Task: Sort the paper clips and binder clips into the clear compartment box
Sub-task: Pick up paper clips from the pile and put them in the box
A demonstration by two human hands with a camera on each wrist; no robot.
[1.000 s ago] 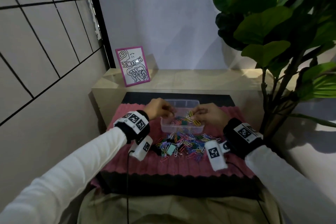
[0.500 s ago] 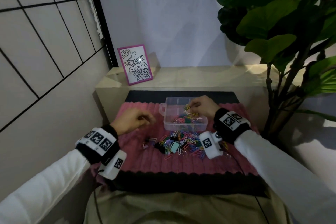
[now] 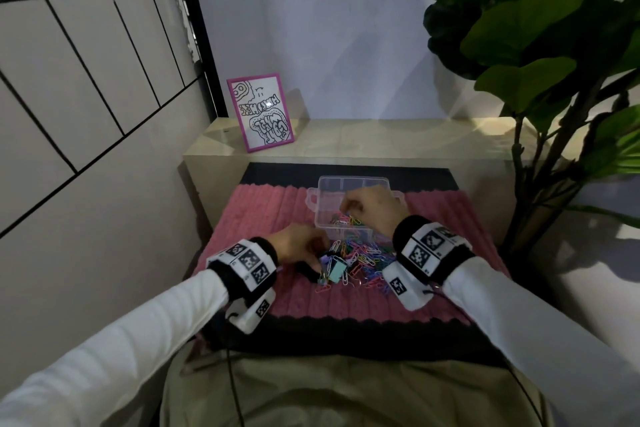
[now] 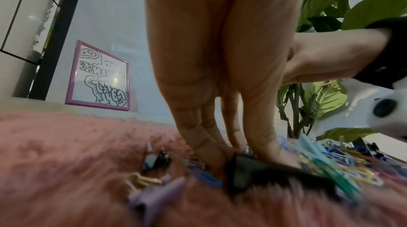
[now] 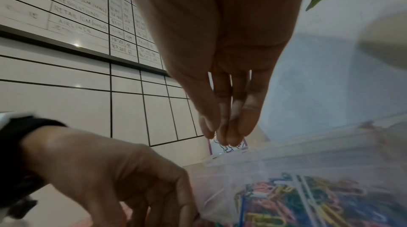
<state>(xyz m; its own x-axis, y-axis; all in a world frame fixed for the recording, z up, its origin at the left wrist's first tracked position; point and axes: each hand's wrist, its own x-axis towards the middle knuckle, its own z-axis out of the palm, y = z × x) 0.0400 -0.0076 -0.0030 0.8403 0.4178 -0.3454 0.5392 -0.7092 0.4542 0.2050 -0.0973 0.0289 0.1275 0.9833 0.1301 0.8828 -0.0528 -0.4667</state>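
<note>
Since half a second ago, the left hand [image 3: 297, 246] has moved right to the near-left edge of the loose paper clips [image 3: 360, 258], fingers pinching a black binder clip [image 4: 253, 170]. The right hand [image 3: 372, 208], fingertips pressed together and empty, hovers over the clear compartment box [image 3: 349, 184]. Everything sits on a fuzzy ribbed pink mat [image 3: 256, 218]. A pink-framed drawing [image 3: 260, 112] stands far left.
</note>
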